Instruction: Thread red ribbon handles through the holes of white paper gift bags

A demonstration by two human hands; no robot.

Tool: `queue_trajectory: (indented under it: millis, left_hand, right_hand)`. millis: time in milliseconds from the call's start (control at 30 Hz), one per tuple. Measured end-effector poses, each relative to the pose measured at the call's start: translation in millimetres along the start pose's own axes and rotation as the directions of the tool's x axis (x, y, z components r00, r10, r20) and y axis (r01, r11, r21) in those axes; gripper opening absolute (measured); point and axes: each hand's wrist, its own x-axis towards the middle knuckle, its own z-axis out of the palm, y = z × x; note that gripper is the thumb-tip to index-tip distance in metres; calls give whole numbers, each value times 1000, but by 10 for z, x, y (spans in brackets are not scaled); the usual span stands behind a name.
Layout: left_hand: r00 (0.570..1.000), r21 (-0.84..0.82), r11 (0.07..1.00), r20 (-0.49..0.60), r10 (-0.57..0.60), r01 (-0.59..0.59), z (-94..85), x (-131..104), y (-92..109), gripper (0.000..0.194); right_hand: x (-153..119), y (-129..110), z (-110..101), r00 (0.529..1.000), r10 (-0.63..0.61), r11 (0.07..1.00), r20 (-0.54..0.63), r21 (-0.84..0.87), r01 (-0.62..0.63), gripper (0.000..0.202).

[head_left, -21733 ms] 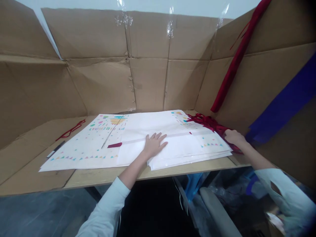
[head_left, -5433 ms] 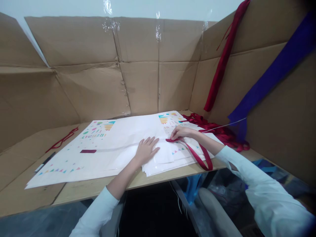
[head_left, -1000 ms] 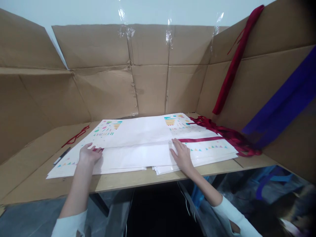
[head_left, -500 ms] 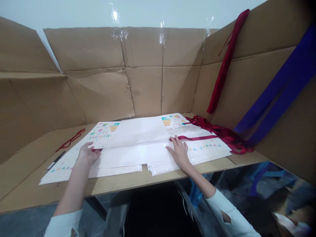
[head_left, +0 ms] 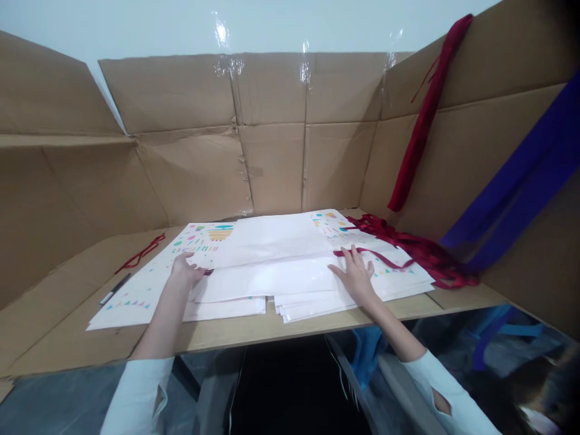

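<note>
A plain white sheet with a folded strip along its near side lies across a pile of white printed sheets bearing coloured birthday motifs. My left hand is at the strip's left end, fingers closed at a short dark red ribbon end showing beside the fold. On the right, my right hand rests on the strip with fingers spread, its fingertips touching a red ribbon. That ribbon curves off toward a heap of red ribbon. The stretch between my hands is hidden by the white sheet.
Cardboard walls enclose the table at the back and sides. A red ribbon bundle and purple strips hang at right. A pen and a thin red cord lie at left.
Both hands and the white sheet have shifted right over the printed pile, showing more lettering on the left and less on the right. The ribbon at right hangs in a looser curve.
</note>
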Motion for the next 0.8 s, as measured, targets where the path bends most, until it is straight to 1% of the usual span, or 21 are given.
queue_trajectory:
  millis: [67,100,133,167,200,233,267,333,400,500,567,633,667,700,733,800]
  left_hand:
    - [999,32,999,49,11,-12,-11,23,-19,18]
    - [994,95,995,105,34,-44,-25,34,-29,17]
    - [981,203,975,185,53,-90,-44,47,-38,17]
    - [958,338,928,280,59,-156,-67,62,-48,16]
    - [925,467,852,376,53,-239,-92,80,-58,16]
    - [888,559,763,458,42,-324,-117,98,-69,17]
    - [856,604,692,516,39,-396,-140,117,-82,19]
    - [808,598,630,583,82,-495,-179,150,-111,24]
    - [756,578,570,643,123,-585,-208,174,-136,24]
    - [685,579,458,722,97,-675,-235,203,-138,23]
    - [662,580,436,748,51,-689,-242,216,-100,24]
    - [656,588,459,755,-16,-666,-242,210,-26,25]
    - [659,595,487,751,-52,-639,-242,196,20,24]
    - [671,607,531,736,-94,-591,-245,175,68,23]
    - [691,623,585,709,-142,-519,-252,150,115,21]
    - [726,637,691,646,-236,-342,-286,102,191,19]
  right_hand:
    - [2,39,11,1000,1,1000,-12,3,-1,62]
    - [1,50,20,1000,-2,1000,-19,4,2,62]
    - [1,59,29,1000,-7,1000,-24,6,7,61]
    - [4,67,38,999,-13,1000,-30,9,13,61]
    - [9,74,45,999,-16,1000,-36,13,17,60]
    - [16,83,49,999,-20,1000,-45,17,21,59]
    - [26,94,51,998,-22,1000,-57,21,23,59]
    - [47,116,49,996,-25,999,-88,26,27,58]
    - [66,136,44,994,-20,999,-107,27,23,57]
    - [79,149,31,995,-9,1000,-95,28,12,57]
    - [82,149,17,997,-5,1000,-76,30,7,58]
    - [83,150,-4,998,-6,999,-64,33,8,59]
    - [83,153,-16,998,-4,999,-62,34,6,59]
    - [84,158,-26,998,0,999,-62,34,2,60]
    - [86,165,-34,998,3,999,-61,34,-1,61]
    - [91,180,-43,998,8,999,-60,37,-6,62]
